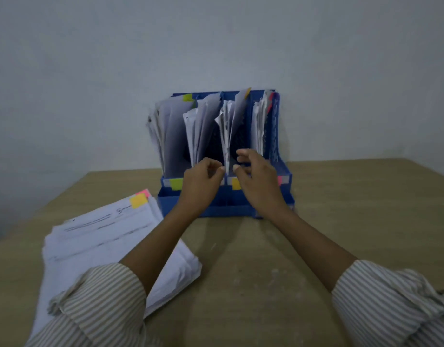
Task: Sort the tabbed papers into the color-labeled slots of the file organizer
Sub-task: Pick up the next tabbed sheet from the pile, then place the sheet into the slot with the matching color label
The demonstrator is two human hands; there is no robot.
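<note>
A pale wall (215, 41) fills the far side of the room, and a tan bench (353, 221) runs up to it. On the near left of the bench lies a thick stack of tabbed papers (95, 244), with a yellow tab (139, 201) and a pink tab (145, 192) showing at its far corner. Against the wall stands the blue file organizer (223, 206), its four upright slots already holding leaning sheets, with colour labels along the front: a green label (176, 183) on the left, a yellow label (236, 184) mid-right, and a pink label (280, 181) peeping out at the right.

Both arms, in striped sleeves, reach to the third slot from the left. The left hand (202, 182) has its fingers curled, and seems to pinch the near edge of the slotted sheets (227, 136) between thumb and fingertips. The right hand (257, 179) hovers just right of that edge with fingers spread and loosely bent; I cannot tell whether it touches the paper.

The sheets in that slot fan and curl at the top, so I judge they could buckle or slide into the neighbouring slot if pushed in carelessly. The left forearm crosses above the loose stack and could drag its top pages askew.
</note>
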